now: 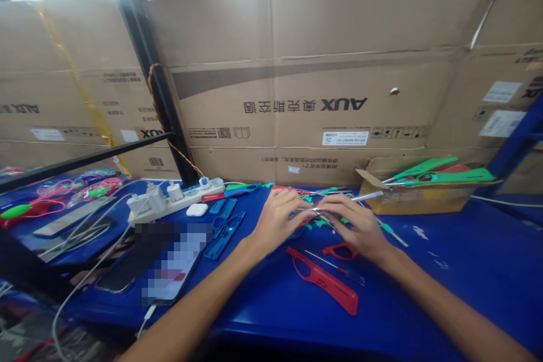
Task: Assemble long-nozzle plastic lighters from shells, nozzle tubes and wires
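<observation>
My left hand (280, 215) and my right hand (356, 223) meet fingertip to fingertip above the blue table. Pinched between them is a slim silver metal tube (369, 197), whose far end sticks out to the right past my right hand; fingers hide much of its length. Behind and below the hands lies a pile of green lighter parts (316, 222). Closer to me rests a red plastic handle shell (326, 283) with a finger loop. Beside it is a screwdriver (355, 276) with a clear purplish handle, and another red looped piece (339, 250) lies partly under my right hand.
A cardboard box (428, 202) with green lighters (458, 174) stands at right. Blue handle shells (224, 232) lie left, near a white case (197, 210), a power strip (186, 198) and a phone (182, 266) with cables. Cardboard (297, 79) walls the back.
</observation>
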### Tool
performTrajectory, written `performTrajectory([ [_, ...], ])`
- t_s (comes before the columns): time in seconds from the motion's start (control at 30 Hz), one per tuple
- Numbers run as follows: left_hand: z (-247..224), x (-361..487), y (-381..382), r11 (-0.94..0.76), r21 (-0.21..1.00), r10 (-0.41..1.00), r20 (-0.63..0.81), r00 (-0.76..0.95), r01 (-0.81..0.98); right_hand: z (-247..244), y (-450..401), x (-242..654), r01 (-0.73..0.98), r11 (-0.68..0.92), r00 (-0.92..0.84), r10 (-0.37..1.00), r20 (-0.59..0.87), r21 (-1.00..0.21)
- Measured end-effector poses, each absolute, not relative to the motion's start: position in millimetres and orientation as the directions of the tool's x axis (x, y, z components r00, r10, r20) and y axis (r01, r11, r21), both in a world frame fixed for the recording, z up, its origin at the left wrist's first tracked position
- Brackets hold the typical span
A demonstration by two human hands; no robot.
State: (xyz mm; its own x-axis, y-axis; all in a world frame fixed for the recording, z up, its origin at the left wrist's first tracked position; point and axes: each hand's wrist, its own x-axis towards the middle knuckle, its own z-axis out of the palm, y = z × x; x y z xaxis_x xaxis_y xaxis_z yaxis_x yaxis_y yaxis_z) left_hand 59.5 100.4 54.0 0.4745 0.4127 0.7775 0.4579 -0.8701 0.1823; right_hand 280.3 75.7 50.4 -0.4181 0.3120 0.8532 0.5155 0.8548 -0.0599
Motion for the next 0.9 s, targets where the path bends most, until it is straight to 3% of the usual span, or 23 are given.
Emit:
performTrajectory([
  [0.4, 53.7, 60.3, 99.5, -0.878, 0.170, 0.406, 0.760, 0.507, 0.448, 48.6, 76.7, 279.1, 0.482, 0.859, -0.371, 0.377, 0.849, -0.171],
  [0.7, 54.2, 60.1, 98.4, -0.875, 0.121, 0.394, 0.740, 0.545, 0.468, 45.5, 79.9, 281.8, 0.527, 0.830, -0.393, 0.429, 0.814, -0.184],
  [0.9, 50.3, 59.7, 102.4, -0.869, 0.184, 0.428, 0.746, 0.511, 0.459, 43.5, 81.1, 283.2, 0.517, 0.836, -0.427, 0.440, 0.790, -0.186],
])
